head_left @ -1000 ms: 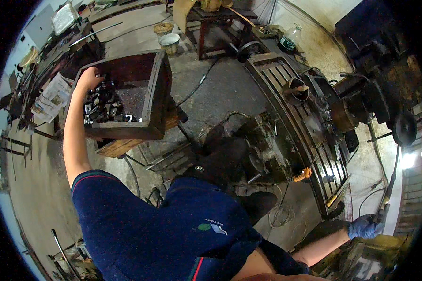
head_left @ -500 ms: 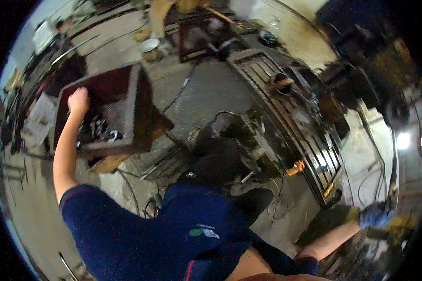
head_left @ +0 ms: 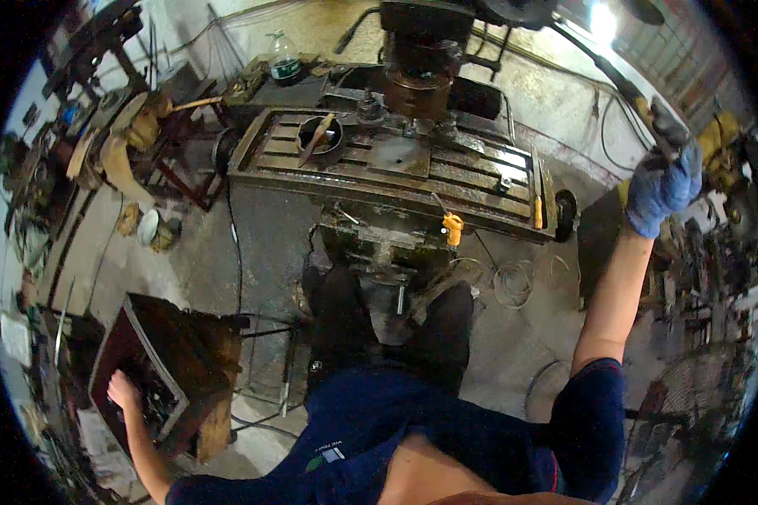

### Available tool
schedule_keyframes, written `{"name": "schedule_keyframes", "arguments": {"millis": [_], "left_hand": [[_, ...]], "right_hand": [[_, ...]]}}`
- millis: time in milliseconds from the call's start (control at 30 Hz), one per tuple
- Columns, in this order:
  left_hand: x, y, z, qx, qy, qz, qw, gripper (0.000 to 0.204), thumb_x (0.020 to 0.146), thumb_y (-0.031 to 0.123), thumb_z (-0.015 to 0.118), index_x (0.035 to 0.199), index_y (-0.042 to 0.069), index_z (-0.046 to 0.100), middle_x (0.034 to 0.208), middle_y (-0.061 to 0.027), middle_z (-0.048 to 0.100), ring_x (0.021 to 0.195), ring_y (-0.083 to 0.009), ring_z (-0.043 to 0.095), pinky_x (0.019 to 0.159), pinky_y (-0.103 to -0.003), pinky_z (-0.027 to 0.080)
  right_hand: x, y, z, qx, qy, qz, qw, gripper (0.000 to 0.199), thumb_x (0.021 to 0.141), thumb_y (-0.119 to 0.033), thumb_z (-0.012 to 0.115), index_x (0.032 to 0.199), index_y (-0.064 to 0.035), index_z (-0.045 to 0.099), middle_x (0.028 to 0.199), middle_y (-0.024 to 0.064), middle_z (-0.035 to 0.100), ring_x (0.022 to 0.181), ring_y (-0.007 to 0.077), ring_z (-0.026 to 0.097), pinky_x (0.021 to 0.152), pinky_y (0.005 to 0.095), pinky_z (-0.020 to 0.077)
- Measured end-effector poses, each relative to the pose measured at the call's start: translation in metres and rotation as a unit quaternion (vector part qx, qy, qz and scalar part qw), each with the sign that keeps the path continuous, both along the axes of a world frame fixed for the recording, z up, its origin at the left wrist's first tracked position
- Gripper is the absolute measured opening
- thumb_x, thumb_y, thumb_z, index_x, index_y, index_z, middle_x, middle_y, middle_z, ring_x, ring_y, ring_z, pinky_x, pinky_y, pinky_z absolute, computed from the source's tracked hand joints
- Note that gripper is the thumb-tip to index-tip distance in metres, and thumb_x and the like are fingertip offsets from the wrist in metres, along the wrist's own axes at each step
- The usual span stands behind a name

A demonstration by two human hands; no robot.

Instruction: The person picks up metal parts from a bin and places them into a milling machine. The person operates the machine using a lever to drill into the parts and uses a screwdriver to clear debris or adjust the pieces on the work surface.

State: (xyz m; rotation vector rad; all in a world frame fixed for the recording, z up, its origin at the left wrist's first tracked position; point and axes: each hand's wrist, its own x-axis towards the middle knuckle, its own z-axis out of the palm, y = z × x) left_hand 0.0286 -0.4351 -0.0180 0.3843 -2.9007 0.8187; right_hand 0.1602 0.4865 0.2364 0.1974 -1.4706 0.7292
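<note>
Bare left hand inside dark red open metal box, left of grey milling machine, fingers spread on small dark parts. Blue-gloved right hand, right of machine, fingers clamped on dark lever handle.

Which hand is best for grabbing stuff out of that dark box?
Probably the left hand: it is bare and already reaching inside the box. The right hand, in a blue glove, is raised far across, gripping a dark handle.

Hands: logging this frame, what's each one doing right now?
Left hand: bare, reaching into the dark wooden box; grip cannot be told.
Right hand: blue-gloved, closed around a dark handle.
</note>
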Motion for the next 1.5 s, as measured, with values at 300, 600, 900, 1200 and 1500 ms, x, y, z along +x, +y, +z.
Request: {"name": "schedule_keyframes", "arguments": {"millis": [300, 600, 900, 1200, 1500], "left_hand": [[0.033, 0.056, 0.083, 0.151, 0.188, 0.054, 0.969, 0.043, 0.076, 0.026, 0.065, 0.109, 0.000, 0.057, 0.096, -0.0161, 0.063, 0.082, -0.0299, 0.062, 0.070, -0.040, 0.049], [0.020, 0.226, 0.154, 0.811, 0.174, -0.251, 0.499, 0.038, 0.086, 0.009, 0.054, 0.119, -0.005, 0.042, 0.105, -0.0133, 0.056, 0.091, -0.0226, 0.058, 0.081, -0.035, 0.047], [-0.018, 0.482, 0.069, 0.980, -0.162, -0.108, -0.027, 0.030, 0.082, 0.009, 0.055, 0.111, 0.003, 0.047, 0.096, -0.0141, 0.058, 0.081, -0.0275, 0.059, 0.084, -0.049, 0.045], [-0.042, 0.489, 0.032, 0.982, -0.172, -0.074, -0.002, 0.029, 0.083, 0.010, 0.055, 0.110, 0.005, 0.047, 0.090, -0.0105, 0.058, 0.081, -0.0235, 0.058, 0.082, -0.047, 0.046], [-0.055, 0.499, 0.004, 0.965, -0.165, -0.090, 0.183, 0.037, 0.079, 0.001, 0.057, 0.114, -0.002, 0.046, 0.084, -0.0084, 0.056, 0.071, -0.0172, 0.059, 0.072, -0.038, 0.053]], "right_hand": [[0.002, -0.054, -0.021, -0.009, 0.089, -0.090, 0.992, 0.035, 0.090, -0.020, 0.042, 0.107, 0.0089, 0.053, 0.100, 0.0191, 0.059, 0.094, 0.0248, 0.056, 0.091, 0.0346, 0.0414], [-0.017, -0.053, -0.328, -0.394, -0.525, 0.125, 0.744, 0.042, 0.073, -0.023, 0.072, 0.105, 0.0011, 0.059, 0.093, 0.0069, 0.063, 0.083, 0.0135, 0.057, 0.073, 0.0259, 0.0456], [-0.065, -0.080, -0.401, -0.479, -0.540, 0.122, 0.682, 0.039, 0.072, -0.029, 0.071, 0.099, -0.0045, 0.058, 0.085, 0.0004, 0.058, 0.077, 0.0129, 0.051, 0.072, 0.0288, 0.0384], [-0.030, -0.091, -0.290, -0.397, -0.412, 0.067, 0.817, 0.033, 0.075, -0.020, 0.071, 0.099, -0.0065, 0.053, 0.071, -0.0050, 0.049, 0.060, 0.0046, 0.043, 0.052, 0.0213, 0.0384], [-0.017, -0.182, -0.210, 0.204, -0.692, 0.080, 0.688, 0.040, 0.072, -0.044, 0.061, 0.081, -0.0056, 0.059, 0.074, 0.0208, 0.059, 0.069, 0.0369, 0.058, 0.061, 0.0436, 0.0462]]}}
